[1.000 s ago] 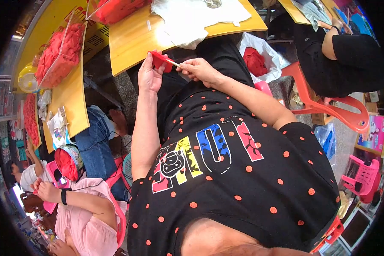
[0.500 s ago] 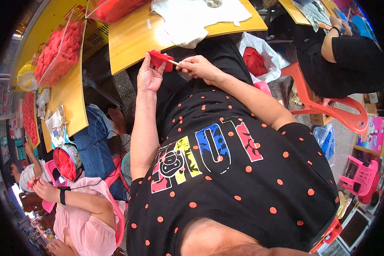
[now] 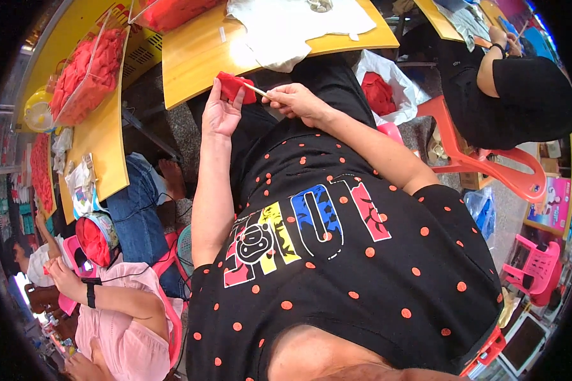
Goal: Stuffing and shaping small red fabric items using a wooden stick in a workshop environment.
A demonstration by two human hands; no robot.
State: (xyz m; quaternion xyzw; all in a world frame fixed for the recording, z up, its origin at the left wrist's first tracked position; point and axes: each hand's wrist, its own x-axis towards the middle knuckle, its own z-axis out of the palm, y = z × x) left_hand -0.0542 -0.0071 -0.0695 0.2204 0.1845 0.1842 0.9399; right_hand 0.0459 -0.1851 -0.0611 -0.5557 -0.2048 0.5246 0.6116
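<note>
In front of my lap, a small piece of red cloth [image 3: 229,83] is pinched in my left hand [image 3: 222,115], its fingers pointing up toward the table. A thin pale stick [image 3: 257,90] sits in the closed fingers of my right hand [image 3: 299,103]. The stick's far end meets the cloth; whether it goes inside or only rests against it, I cannot tell. Both hands are just short of the near edge of the wooden table [image 3: 194,70].
A white cloth [image 3: 279,28] lies on the table. Clear bins of red cloth [image 3: 86,79] stand at the left. Right of my legs is a white plastic bag [image 3: 405,95] holding red cloth. People sit at the left and far right; an orange chair [image 3: 448,127] is nearby.
The red cloth has shifted slightly left and looks flatter and more spread out. My left fingers have moved a little with it, while my right hand with the stick has barely moved.
</note>
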